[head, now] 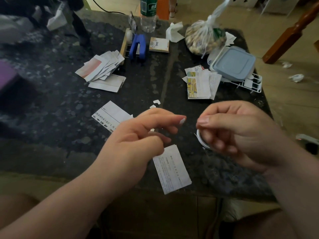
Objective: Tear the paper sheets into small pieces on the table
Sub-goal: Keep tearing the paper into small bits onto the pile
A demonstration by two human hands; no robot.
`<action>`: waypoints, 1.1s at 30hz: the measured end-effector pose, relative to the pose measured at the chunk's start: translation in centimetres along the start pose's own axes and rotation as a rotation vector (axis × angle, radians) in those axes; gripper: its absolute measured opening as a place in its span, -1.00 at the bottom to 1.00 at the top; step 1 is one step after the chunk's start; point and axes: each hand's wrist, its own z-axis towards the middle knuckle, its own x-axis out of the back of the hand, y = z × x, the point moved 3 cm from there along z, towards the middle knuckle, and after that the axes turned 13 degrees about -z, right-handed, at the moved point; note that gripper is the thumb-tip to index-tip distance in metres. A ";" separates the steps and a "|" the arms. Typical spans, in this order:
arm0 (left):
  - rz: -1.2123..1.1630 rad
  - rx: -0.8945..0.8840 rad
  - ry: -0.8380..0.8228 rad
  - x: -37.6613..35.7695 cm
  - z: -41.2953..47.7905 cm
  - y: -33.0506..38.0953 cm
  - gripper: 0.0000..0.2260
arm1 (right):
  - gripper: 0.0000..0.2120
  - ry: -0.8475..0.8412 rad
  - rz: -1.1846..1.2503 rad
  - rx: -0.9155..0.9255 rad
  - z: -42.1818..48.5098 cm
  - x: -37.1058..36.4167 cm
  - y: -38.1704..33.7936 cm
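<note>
- Hands hover apart over the near part of the dark stone surface [51,109]. The right hand [241,133] has its fingers curled round a curled paper strip [200,139], with the thumb pressed on top. The left hand [138,135] is half spread, with a tiny white scrap [182,120] at a fingertip.
- This looks like the moment just after a bit has come off the strip. The next move likely calls for dropping the scrap, then bringing the left fingertips back beside the right thumb to pinch the strip close to the last tear.
- Much paper is untorn: a fanned stack [101,66] far left, a printed stack [200,85] far right beside a blue-lidded box [233,63], a sheet with bold print [110,116] partly under the left hand, and a text sheet [172,169] just below the hands.
- A few small torn bits [156,102] lie beyond the left fingers.
- Whether the scrap is pinched or merely stuck to the fingertip cannot be told. Most of the strip is hidden inside the right hand, so its remaining length is unclear.
</note>
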 end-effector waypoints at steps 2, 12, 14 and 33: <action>0.092 -0.042 -0.026 -0.3 -0.2 0.1 -0.42 | -0.94 -0.090 0.090 -0.039 -0.5 -0.9 -0.2; 0.291 -0.132 -0.084 -0.8 -0.5 0.0 -0.41 | -0.73 -0.012 0.198 -0.031 -1.0 -2.2 0.1; 0.325 -0.157 -0.087 -0.9 -0.4 -0.1 -0.43 | -0.77 0.003 0.194 -0.026 -0.9 -2.2 0.1; 0.267 -0.190 -0.095 -1.0 -0.3 -0.6 -0.41 | -0.86 -0.010 0.213 0.028 -0.8 -2.3 -0.2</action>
